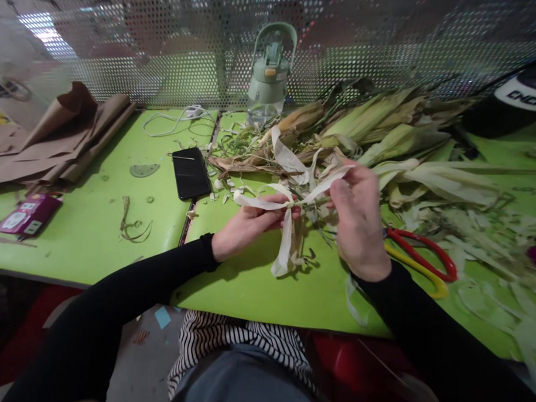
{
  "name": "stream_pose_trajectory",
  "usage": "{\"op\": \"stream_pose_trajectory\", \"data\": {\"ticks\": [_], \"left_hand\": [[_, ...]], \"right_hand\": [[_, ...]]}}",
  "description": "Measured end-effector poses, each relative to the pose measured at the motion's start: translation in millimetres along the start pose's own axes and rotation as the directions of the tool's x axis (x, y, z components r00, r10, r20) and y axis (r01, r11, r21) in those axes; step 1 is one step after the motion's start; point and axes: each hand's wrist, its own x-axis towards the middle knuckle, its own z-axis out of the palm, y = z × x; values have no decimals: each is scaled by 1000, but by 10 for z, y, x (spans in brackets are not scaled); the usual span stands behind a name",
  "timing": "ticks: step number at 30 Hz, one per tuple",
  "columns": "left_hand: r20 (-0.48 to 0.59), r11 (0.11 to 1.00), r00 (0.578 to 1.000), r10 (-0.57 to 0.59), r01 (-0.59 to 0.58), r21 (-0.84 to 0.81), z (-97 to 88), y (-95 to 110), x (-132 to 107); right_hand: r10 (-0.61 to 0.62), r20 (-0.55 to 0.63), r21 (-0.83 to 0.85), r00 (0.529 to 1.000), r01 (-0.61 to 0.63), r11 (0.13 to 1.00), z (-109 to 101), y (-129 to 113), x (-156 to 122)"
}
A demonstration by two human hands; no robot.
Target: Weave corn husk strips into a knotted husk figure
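Pale strips of corn husk (287, 205) meet at a knot in the middle and spread outward like a star. One strip hangs down toward the green tabletop. My left hand (256, 219) pinches the husk strips near their centre, its fingertips partly behind them. The end of the strip on the right is pinched between the thumb and fingers of my right hand (360, 212). Just right of my right wrist lies a pair of scissors (422, 257) with red and yellow handles, its blades hidden.
Whole corn husks (380, 127) are heaped at the back right, with shredded husk scraps (493, 240) in front. A green water bottle (270, 78) stands by the perforated metal screen (157, 58). A phone (191, 173), white cable (172, 119), purple box (29, 215) and brown paper (59, 144) lie leftward.
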Motion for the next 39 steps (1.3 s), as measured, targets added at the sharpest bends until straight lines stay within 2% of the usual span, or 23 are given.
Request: {"op": "stream_pose_trajectory", "data": {"ticks": [2, 3, 4, 5, 6, 8, 11, 13, 16, 18, 20, 24, 26, 30, 33, 36, 39], "left_hand": [[-5, 998, 999, 44, -44, 47, -25, -3, 2], [-5, 996, 998, 70, -70, 64, -34, -16, 3], [-3, 992, 995, 102, -101, 81, -42, -34, 7], [0, 985, 990, 139, -138, 100, -47, -55, 12], [1, 977, 985, 174, -173, 125, -51, -77, 20], [-11, 956, 975, 221, -215, 198, -49, -108, 38], [-55, 917, 972, 228, -196, 348, -24, -103, 44], [-39, 888, 974, 222, -186, 421, 2, -68, 28], [-7, 889, 980, 201, -179, 421, 29, -2, -3], [-11, 925, 988, 157, -143, 352, 25, 33, -5], [4, 966, 995, 98, -96, 239, 3, 53, 11], [72, 999, 997, 33, -34, 16, -50, 54, 49], [91, 998, 995, -27, 32, -56, -56, 63, 44], [136, 984, 982, -133, 147, -100, -10, 144, -15], [126, 983, 979, -162, 171, -62, 36, 208, -57], [93, 989, 987, -134, 139, -47, 58, 226, -69], [95, 989, 986, -135, 129, 71, 59, 220, -66]], "right_hand": [[-98, -212, -140, 972, 69, 988, -13, -79, -18], [-205, -242, -248, 948, 144, 958, -14, -131, -30], [-336, -182, -366, 924, 253, 895, -9, -183, -46], [-431, -73, -439, 899, 359, 823, 2, -231, -64], [-487, 20, -461, 873, 441, 770, 17, -270, -85], [-519, 135, -428, 844, 522, 738, 54, -317, -133], [-528, 174, -346, 831, 554, 757, 89, -337, -207], [-571, 188, -282, 799, 601, 748, 94, -344, -250], [-657, 187, -174, 730, 683, 709, 93, -366, -285], [-663, 186, -120, 725, 687, 717, 86, -383, -282], [-621, 168, -107, 765, 641, 760, 64, -393, -253], [-428, -32, -273, 903, 405, 873, -20, -357, -136], [-300, 15, -303, 954, 290, 908, -54, -313, -70], [-184, 203, -231, 962, 230, 946, -73, -258, -4], [-44, 232, -148, 972, 80, 986, -75, -287, -11], [76, 230, -67, 970, -62, 996, -78, -331, -20], [187, 314, 0, 931, -197, 980, -66, -341, -15]]}}
